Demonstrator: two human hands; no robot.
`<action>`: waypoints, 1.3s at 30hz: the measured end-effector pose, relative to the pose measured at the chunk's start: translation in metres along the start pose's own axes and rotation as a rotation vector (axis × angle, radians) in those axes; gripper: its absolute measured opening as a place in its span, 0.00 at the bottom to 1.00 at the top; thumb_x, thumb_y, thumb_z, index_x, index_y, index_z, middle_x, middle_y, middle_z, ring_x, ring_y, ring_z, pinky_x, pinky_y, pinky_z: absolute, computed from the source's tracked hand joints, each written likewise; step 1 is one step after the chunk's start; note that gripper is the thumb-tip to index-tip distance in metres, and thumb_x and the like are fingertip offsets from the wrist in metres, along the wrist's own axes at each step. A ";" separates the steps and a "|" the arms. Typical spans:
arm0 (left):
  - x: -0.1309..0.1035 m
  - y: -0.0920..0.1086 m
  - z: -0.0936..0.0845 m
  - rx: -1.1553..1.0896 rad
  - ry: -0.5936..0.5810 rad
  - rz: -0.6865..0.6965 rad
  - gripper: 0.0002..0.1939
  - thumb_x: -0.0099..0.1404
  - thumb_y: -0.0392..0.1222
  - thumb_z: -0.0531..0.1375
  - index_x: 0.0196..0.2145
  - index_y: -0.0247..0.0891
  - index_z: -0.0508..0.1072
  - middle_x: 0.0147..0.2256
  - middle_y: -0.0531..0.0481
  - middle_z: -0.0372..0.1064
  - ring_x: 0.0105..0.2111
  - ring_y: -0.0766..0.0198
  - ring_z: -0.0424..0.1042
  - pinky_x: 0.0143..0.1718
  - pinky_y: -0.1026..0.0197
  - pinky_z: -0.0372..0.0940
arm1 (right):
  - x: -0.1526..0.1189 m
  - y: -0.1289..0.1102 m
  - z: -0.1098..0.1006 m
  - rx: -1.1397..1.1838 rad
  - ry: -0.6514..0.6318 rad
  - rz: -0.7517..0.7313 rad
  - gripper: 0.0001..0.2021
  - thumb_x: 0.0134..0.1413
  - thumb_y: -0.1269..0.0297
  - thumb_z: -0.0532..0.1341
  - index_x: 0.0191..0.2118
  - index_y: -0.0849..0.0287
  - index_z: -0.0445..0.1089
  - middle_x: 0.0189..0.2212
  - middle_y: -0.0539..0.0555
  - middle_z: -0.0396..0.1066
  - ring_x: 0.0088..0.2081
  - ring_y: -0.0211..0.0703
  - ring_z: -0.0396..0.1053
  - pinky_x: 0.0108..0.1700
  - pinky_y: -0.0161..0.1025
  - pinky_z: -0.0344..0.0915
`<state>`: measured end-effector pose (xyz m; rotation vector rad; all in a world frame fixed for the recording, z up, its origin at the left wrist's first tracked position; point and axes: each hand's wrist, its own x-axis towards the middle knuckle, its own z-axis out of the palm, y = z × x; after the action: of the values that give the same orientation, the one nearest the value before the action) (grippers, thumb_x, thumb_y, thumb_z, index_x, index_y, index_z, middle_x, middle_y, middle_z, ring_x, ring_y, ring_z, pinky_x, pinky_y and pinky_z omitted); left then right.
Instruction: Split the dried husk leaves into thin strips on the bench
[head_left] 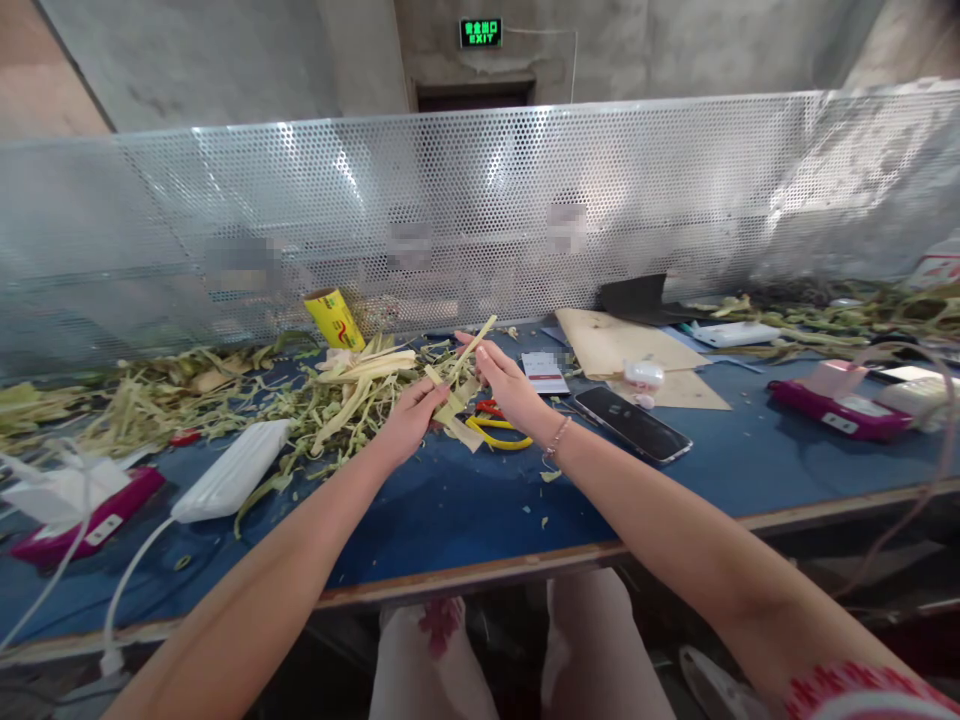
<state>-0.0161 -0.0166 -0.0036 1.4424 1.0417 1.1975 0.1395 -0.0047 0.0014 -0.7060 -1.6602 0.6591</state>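
My left hand (411, 420) is closed in a pinch on a pale, dry leaf strip (459, 430), whose broad end hangs below the fingers. My right hand (506, 380), wearing a thin bracelet, meets the narrow upper part of the pale piece with thumb and fingers pressed together. A thin tip (487, 326) sticks out beyond the right fingers. Yellow-handled scissors (510, 443) with a red part lie under my right hand. Left of the hands spreads a heap of dry, greenish-yellow plant strips (337, 405). Their exact plant kind does not show.
A perforated metal screen (480, 220) closes off the table's back. A yellow tube (335, 318) leans behind the heap. On the right lie a phone (634, 424), cardboard (607, 340) and a purple power strip (840, 412). A white adapter (232, 470) with cables lies left.
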 end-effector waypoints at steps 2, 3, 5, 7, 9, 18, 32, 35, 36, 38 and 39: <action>-0.003 0.004 0.003 -0.057 -0.006 -0.040 0.15 0.49 0.49 0.61 0.22 0.37 0.61 0.17 0.58 0.55 0.16 0.73 0.55 0.16 0.68 0.51 | -0.001 -0.006 -0.002 0.010 0.007 -0.032 0.20 0.60 0.53 0.43 0.46 0.55 0.67 0.39 0.54 0.67 0.39 0.38 0.63 0.39 0.35 0.61; -0.004 0.007 0.005 -0.077 -0.008 -0.054 0.15 0.48 0.49 0.62 0.21 0.37 0.61 0.16 0.59 0.54 0.15 0.74 0.54 0.15 0.69 0.49 | -0.002 -0.008 -0.002 0.022 -0.002 -0.044 0.20 0.60 0.52 0.44 0.42 0.55 0.68 0.38 0.54 0.68 0.40 0.38 0.64 0.41 0.36 0.61; -0.005 0.011 0.006 -0.099 -0.013 -0.066 0.15 0.46 0.48 0.63 0.22 0.37 0.62 0.15 0.59 0.53 0.14 0.75 0.52 0.14 0.69 0.46 | -0.002 -0.011 -0.003 0.033 -0.065 -0.099 0.21 0.59 0.49 0.44 0.35 0.56 0.69 0.35 0.53 0.68 0.40 0.39 0.64 0.43 0.38 0.61; -0.005 0.012 0.007 -0.102 -0.018 -0.066 0.15 0.45 0.48 0.64 0.22 0.37 0.62 0.15 0.59 0.53 0.14 0.75 0.51 0.14 0.69 0.45 | -0.001 -0.012 -0.003 0.034 -0.123 -0.152 0.22 0.58 0.48 0.45 0.28 0.57 0.66 0.31 0.53 0.68 0.38 0.39 0.64 0.45 0.40 0.60; -0.004 0.011 0.007 -0.092 -0.015 -0.063 0.15 0.44 0.47 0.64 0.21 0.37 0.62 0.16 0.59 0.53 0.14 0.75 0.52 0.15 0.69 0.45 | 0.000 -0.012 -0.004 0.010 -0.166 -0.191 0.22 0.57 0.47 0.46 0.22 0.57 0.63 0.28 0.52 0.67 0.35 0.39 0.64 0.45 0.41 0.60; -0.001 0.007 0.005 -0.062 -0.007 0.012 0.13 0.46 0.43 0.62 0.25 0.37 0.62 0.18 0.59 0.56 0.16 0.75 0.51 0.15 0.70 0.43 | 0.002 -0.012 -0.005 -0.142 -0.287 -0.204 0.17 0.54 0.57 0.54 0.18 0.58 0.63 0.23 0.50 0.63 0.32 0.38 0.61 0.43 0.40 0.57; -0.005 0.011 0.001 -0.251 -0.098 0.034 0.18 0.36 0.34 0.50 0.30 0.39 0.56 0.21 0.58 0.56 0.17 0.74 0.52 0.15 0.71 0.45 | 0.001 -0.003 -0.004 -0.105 -0.257 -0.066 0.14 0.47 0.66 0.56 0.16 0.60 0.55 0.24 0.48 0.56 0.28 0.34 0.57 0.33 0.36 0.55; -0.003 0.008 0.001 -0.246 -0.101 0.039 0.17 0.36 0.32 0.51 0.28 0.39 0.54 0.22 0.59 0.57 0.16 0.76 0.51 0.14 0.72 0.44 | 0.001 -0.004 -0.003 -0.125 -0.209 -0.058 0.14 0.46 0.66 0.55 0.16 0.60 0.53 0.25 0.48 0.56 0.28 0.34 0.57 0.34 0.36 0.54; -0.002 0.008 0.001 -0.244 -0.105 0.039 0.16 0.37 0.32 0.51 0.28 0.39 0.54 0.21 0.59 0.57 0.15 0.76 0.51 0.14 0.73 0.43 | 0.001 -0.004 -0.003 -0.130 -0.191 -0.059 0.14 0.46 0.67 0.55 0.16 0.59 0.52 0.24 0.49 0.56 0.28 0.35 0.57 0.34 0.36 0.54; -0.002 0.009 0.001 -0.239 -0.115 0.041 0.16 0.38 0.32 0.52 0.28 0.39 0.53 0.20 0.60 0.56 0.15 0.76 0.49 0.14 0.73 0.43 | 0.001 -0.004 -0.004 -0.126 -0.161 -0.065 0.14 0.46 0.67 0.54 0.15 0.59 0.51 0.24 0.49 0.56 0.28 0.35 0.57 0.34 0.36 0.54; -0.003 0.009 0.002 -0.236 -0.118 0.042 0.16 0.38 0.32 0.52 0.28 0.39 0.53 0.19 0.60 0.56 0.15 0.76 0.49 0.14 0.73 0.43 | 0.001 -0.003 -0.004 -0.114 -0.150 -0.071 0.13 0.46 0.67 0.54 0.15 0.59 0.51 0.24 0.49 0.56 0.29 0.35 0.57 0.34 0.36 0.54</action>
<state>-0.0145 -0.0212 0.0048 1.3372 0.7651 1.2063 0.1425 -0.0056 0.0055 -0.6892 -1.8639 0.5821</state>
